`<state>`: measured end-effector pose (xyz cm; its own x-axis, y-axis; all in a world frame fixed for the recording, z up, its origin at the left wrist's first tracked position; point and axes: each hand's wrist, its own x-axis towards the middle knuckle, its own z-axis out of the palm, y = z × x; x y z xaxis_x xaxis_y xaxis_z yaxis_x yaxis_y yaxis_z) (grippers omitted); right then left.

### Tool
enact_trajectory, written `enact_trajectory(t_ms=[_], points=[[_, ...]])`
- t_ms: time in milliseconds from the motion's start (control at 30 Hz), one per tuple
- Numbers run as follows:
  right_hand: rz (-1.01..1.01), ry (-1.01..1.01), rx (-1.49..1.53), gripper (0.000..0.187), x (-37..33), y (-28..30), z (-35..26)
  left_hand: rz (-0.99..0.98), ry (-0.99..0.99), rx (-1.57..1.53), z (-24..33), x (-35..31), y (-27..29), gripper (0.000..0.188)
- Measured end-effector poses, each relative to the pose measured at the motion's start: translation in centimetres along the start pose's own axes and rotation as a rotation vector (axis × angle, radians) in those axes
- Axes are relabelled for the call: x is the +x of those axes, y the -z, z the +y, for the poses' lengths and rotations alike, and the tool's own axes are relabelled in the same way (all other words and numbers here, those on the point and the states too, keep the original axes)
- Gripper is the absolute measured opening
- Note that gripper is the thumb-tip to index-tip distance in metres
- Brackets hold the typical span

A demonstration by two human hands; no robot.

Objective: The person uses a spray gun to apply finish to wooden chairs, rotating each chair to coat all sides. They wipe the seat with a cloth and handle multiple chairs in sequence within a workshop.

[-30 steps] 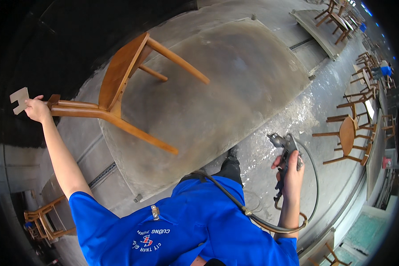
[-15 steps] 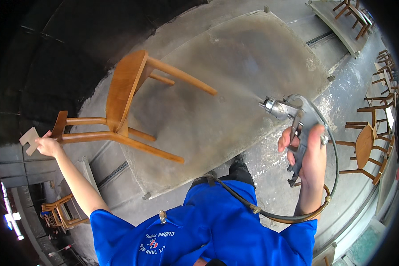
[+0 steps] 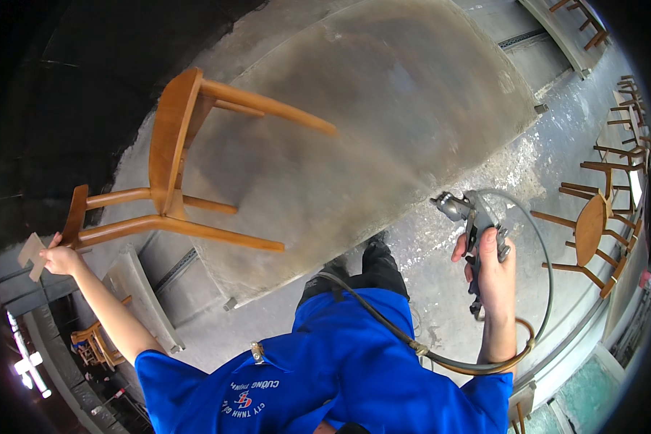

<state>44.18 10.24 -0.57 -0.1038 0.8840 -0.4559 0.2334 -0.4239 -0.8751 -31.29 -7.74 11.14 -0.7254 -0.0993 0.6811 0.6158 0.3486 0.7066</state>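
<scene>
My left hand (image 3: 61, 259) is closed on the top of a brown wooden chair (image 3: 168, 145), held off the floor on its side with its legs pointing right. A notched flat beige piece (image 3: 32, 254) is pinched in the same hand. My right hand (image 3: 493, 269) grips a metal spray gun (image 3: 464, 211), fingers around its handle. A faint mist spreads from the nozzle up and left toward the chair legs. From the gun a dark hose (image 3: 542, 253) loops down and back across my waist.
Under the chair lies a big grey stained board (image 3: 383, 94) with small blocks at its corners. Wooden chairs (image 3: 592, 230) line the right side, and more chairs (image 3: 98, 346) stand at lower left. A dark wall (image 3: 58, 94) rises at upper left. My shoes (image 3: 376, 249) are at the board's near edge.
The chair and my left hand have shifted left, the hand also slightly lower. My right hand has moved a little left and down with the spray gun, whose nozzle sits lower. Mist continues.
</scene>
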Motion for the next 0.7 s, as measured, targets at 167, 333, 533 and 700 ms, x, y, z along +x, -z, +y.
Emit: enact_trajectory(t_ms=[167,333,533,700], points=[[0.097,0.016,-0.040,0.062,-3.3,0.2,3.6,-0.047,0.043,0.136,-2.5,3.4,-1.3,0.067],[0.273,0.034,0.307,0.071,-7.8,-4.1,5.8,-0.067,0.006,0.059,-6.3,7.5,-2.4,0.054],[-0.466,0.521,0.405,0.095,-10.6,-11.3,6.5,-0.162,-0.117,-0.035,-8.6,10.2,-4.4,0.044],[-0.144,0.556,0.437,0.105,-10.5,-14.8,7.7,-0.186,-0.066,-0.121,-9.3,10.8,-4.7,0.045]])
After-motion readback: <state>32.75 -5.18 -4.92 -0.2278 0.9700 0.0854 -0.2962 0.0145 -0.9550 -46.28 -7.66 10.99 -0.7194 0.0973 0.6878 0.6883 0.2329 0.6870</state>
